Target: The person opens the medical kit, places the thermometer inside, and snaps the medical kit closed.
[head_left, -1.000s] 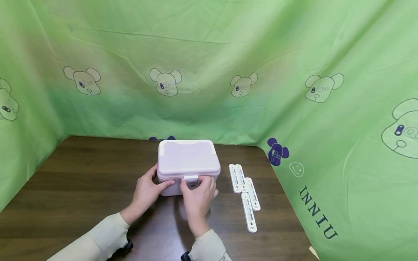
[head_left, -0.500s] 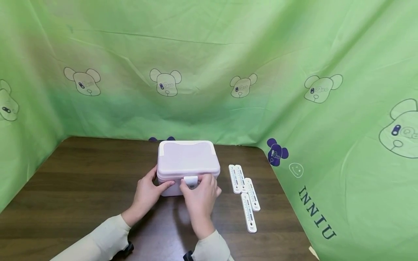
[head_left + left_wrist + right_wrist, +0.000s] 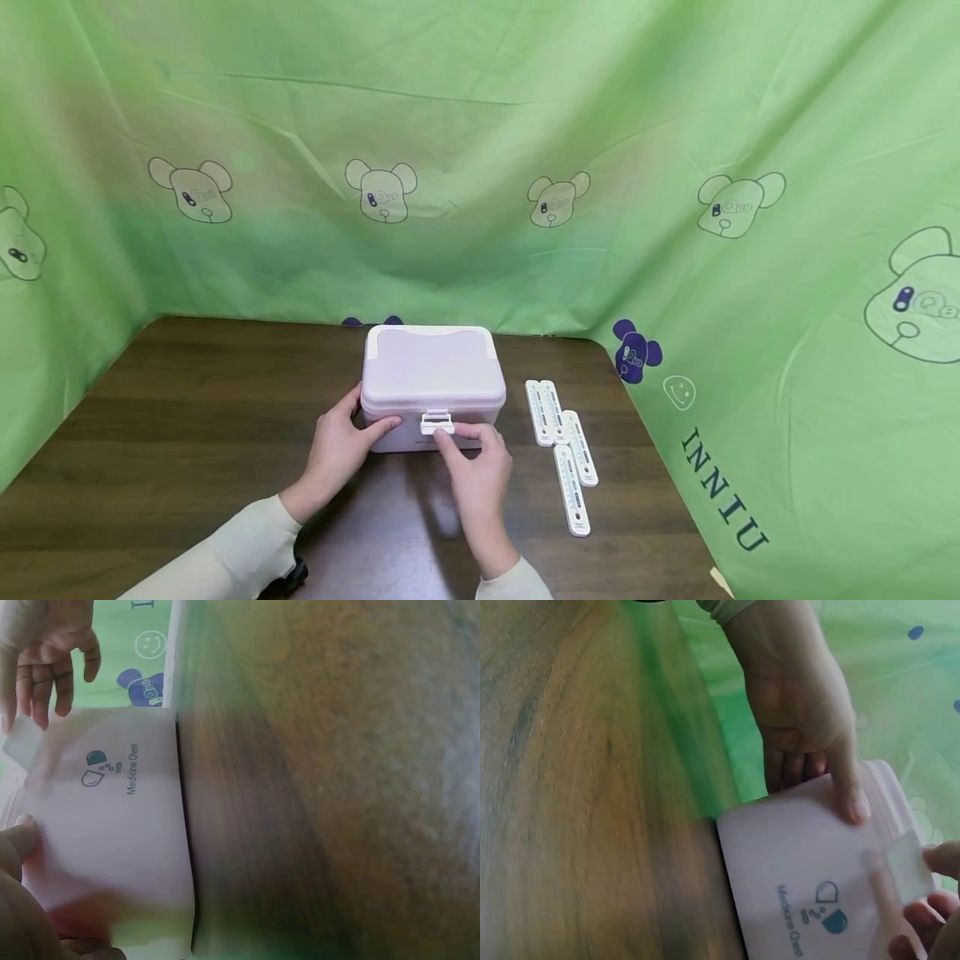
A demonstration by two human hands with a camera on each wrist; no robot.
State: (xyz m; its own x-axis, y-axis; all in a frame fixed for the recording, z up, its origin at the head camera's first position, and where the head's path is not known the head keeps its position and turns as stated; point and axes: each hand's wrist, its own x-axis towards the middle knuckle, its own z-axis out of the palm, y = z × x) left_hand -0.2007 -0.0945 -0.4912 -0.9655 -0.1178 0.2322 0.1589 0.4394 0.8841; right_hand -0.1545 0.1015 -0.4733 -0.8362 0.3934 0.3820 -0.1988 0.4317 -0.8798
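A pale pink medicine box (image 3: 435, 367) with its lid down stands on the table. In the left wrist view its front reads "Medicine Chest" beside a capsule print. My left hand (image 3: 340, 437) grips its left front corner, thumb on the front and fingers round the side. At the middle of the front, the white latch (image 3: 437, 423) is swung outward from the lid edge. The right hand (image 3: 480, 475) pinches the latch's lower right end between thumb and forefinger. Left wrist fingers (image 3: 30, 832) press the box near its lid seam.
Several white thermometers (image 3: 573, 490) lie on the wooden table (image 3: 225, 442) right of the box. A green printed cloth (image 3: 480, 108) hangs behind the table and along both sides.
The right hand has moved slightly down and right, turning the latch out from the box front. The left hand, box and thermometers hold their places.
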